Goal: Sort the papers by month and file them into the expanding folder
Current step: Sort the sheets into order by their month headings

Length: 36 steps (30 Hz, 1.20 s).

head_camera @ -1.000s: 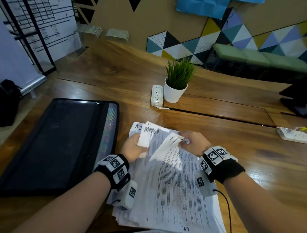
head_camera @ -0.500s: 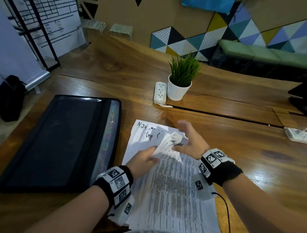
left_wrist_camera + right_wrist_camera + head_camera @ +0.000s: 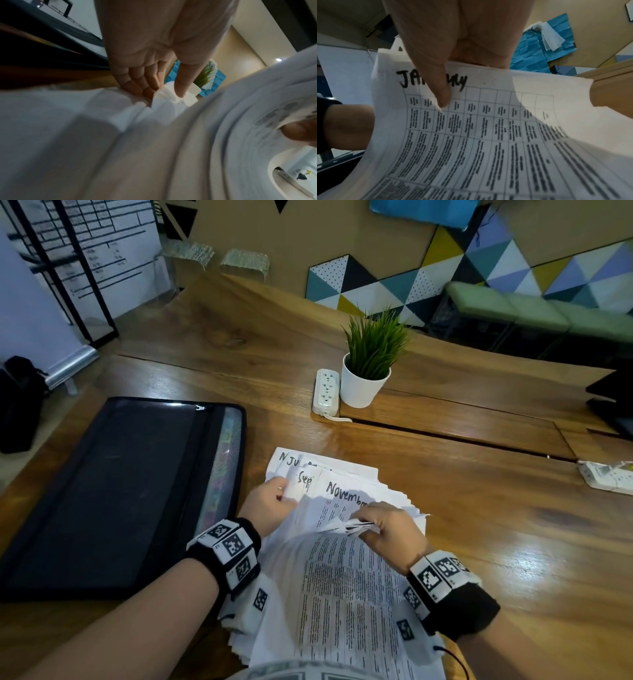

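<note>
Your left hand [image 3: 270, 505] pinches the far corner of a sheet marked "Sep", presumably to read its label. Your right hand [image 3: 387, 529] pinches back a curled bundle of papers [image 3: 346, 587], a January sheet [image 3: 488, 128] showing beneath. The stack lies on the table [image 3: 513, 542], long axis running away from you. The folder [image 3: 113, 494] lies flat to its left.

papers [image 3: 346, 594] on table [image 3: 513, 542], expanding folder [image 3: 113, 494] left of them; potted plant [image 3: 370, 364], power strip [image 3: 326, 392] behind.
</note>
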Available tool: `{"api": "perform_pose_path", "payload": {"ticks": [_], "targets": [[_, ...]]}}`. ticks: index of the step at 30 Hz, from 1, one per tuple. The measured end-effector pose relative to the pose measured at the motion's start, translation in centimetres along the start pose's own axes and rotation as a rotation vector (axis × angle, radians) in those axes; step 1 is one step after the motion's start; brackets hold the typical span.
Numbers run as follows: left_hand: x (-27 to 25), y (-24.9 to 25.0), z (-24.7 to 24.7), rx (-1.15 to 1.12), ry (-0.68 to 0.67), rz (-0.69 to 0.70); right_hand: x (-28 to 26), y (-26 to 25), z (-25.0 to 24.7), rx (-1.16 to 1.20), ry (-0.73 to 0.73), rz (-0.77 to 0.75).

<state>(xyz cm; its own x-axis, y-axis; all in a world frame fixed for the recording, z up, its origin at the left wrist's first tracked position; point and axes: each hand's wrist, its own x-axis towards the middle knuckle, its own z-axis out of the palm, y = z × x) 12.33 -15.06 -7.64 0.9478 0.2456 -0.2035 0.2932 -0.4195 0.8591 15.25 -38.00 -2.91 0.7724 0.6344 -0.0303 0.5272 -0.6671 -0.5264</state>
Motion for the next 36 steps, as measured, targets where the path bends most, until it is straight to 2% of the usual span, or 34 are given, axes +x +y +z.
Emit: {"api": "perform_pose_path", "payload": {"ticks": [2, 5, 7, 10, 13, 15, 17, 19, 23, 27, 31, 36], "targets": [[-0.3, 0.4, -0.2, -0.102, 0.003, 0.049, -0.2, -0.3, 0.6, 0.02, 0.031, -0.046], [-0.7, 0.4, -0.4, -0.202, -0.129, 0.157, -0.2, 0.1, 0.8, 0.045, 0.113, -0.014], [-1.1, 0.2, -0.3, -0.227, -0.211, 0.174, 0.0, 0.5, 0.6, 0.049, 0.15, -0.045], [-1.5, 0.2, -0.2, -0.258, -0.279, 0.207, 0.6, 0.5, 0.3, 0.041, 0.088, -0.11], [-1.4, 0.4, -0.5, -0.23, -0.323, 0.17, 1.2, 0.6, 0.3, 0.024, -0.01, -0.09], [-1.2, 0.5, -0.8, -0.24, -0.282, 0.152, 1.2, 0.7, 0.4, 0.038, -0.047, -0.048], [-0.9, 0.2, -0.9, -0.204, -0.122, 0.175, 1.1, 0.7, 0.6, 0.042, -0.041, -0.033], [-0.3, -0.2, -0.9, -0.111, 0.047, 0.136, 0.8, 0.7, 0.7, 0.053, -0.019, -0.019], [0.9, -0.5, -1.0, -0.053, 0.088, 0.001, 0.4, 0.9, 0.8, 0.117, 0.028, -0.048], [1.4, 0.0, -1.2, -0.115, 0.158, 0.135, 0.4, 1.3, 0.8, 0.145, 0.047, -0.055], [0.8, 0.1, -0.9, -0.222, -0.043, 0.228, 0.8, 1.4, 0.7, 0.122, 0.027, -0.058], [0.1, 0.2, -0.5, -0.283, -0.269, 0.132, 1.3, 0.3, -0.1, 0.046, -0.017, -0.107]]}}
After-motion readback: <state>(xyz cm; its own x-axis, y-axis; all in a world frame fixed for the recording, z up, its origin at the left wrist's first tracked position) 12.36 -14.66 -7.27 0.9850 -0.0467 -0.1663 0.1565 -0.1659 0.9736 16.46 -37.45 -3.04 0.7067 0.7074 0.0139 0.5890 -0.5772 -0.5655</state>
